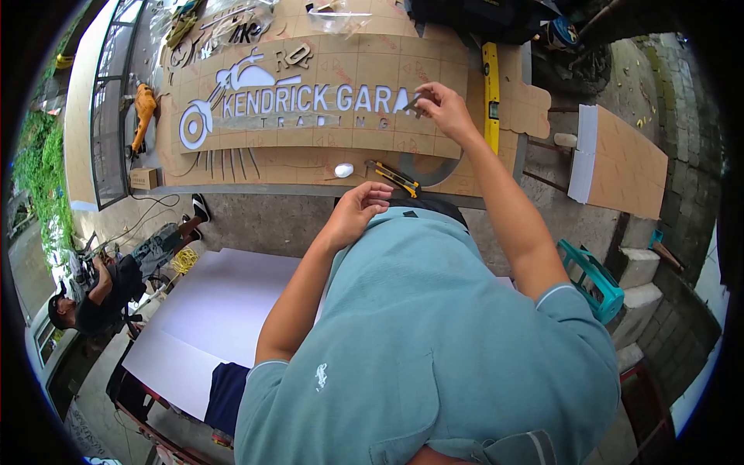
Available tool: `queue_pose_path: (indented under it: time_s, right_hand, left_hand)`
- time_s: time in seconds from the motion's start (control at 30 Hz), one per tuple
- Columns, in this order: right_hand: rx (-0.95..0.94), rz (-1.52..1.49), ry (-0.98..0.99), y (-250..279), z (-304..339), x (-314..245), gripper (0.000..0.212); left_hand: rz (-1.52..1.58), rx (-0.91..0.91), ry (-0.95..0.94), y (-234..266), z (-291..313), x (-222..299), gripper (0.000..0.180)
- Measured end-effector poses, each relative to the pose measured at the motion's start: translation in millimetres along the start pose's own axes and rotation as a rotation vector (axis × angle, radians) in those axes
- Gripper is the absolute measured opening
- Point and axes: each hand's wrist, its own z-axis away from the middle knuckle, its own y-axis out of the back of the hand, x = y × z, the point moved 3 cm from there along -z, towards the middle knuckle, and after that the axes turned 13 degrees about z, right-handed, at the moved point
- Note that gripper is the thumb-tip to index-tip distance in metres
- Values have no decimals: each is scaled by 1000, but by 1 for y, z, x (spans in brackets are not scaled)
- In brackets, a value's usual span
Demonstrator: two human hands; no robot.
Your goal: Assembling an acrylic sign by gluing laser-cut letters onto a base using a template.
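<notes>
On the worktable lies a brown-paper-covered sign board [310, 138] with a motorcycle outline and lettering cut through it, white showing in the cuts. Over the right end of the lettering, my right hand [443, 112] pinches a small dark flat piece, perhaps a cut-out letter [419, 103]. My left hand [359, 212] hangs near my waist by the table's front edge, fingers loosely bent and seemingly holding nothing. Between the hands and the board's near edge rest a yellow-and-black utility knife [397, 178] and a small white roundish object [343, 170].
A yellow spirit level [490, 93] lies right of the board. Loose cut letters [293, 56] sit on its upper part. An orange power tool [143, 116] and small carton [143, 179] are at left. Behind me are white sheets [225, 294], a teal stool [590, 280] and another person [116, 275].
</notes>
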Motion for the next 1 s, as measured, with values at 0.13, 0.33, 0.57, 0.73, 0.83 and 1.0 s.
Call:
queue_pose_path:
  time_s: [0.13, 0.33, 0.57, 0.73, 0.83, 1.0]
  right_hand:
    - [-13, 138, -18, -12, -32, -4, 24]
    - [-90, 345, -30, -23, -56, 5, 29]
    - [-103, 370, 62, -26, -64, 3, 23]
    - [-140, 414, 28, -23, -64, -6, 18]
    - [-162, 428, 30, -23, -67, -1, 20]
    - [-193, 483, 53, -27, -71, 0, 23]
  left_hand:
    - [0, 86, 22, 11, 19, -6, 40]
    - [76, 176, 18, 20, 34, -13, 44]
    - [72, 159, -4, 24, 33, -13, 46]
    - [87, 195, -48, 26, 30, -10, 45]
    - [51, 209, -33, 26, 32, -8, 44]
    - [73, 193, -48, 27, 29, -16, 42]
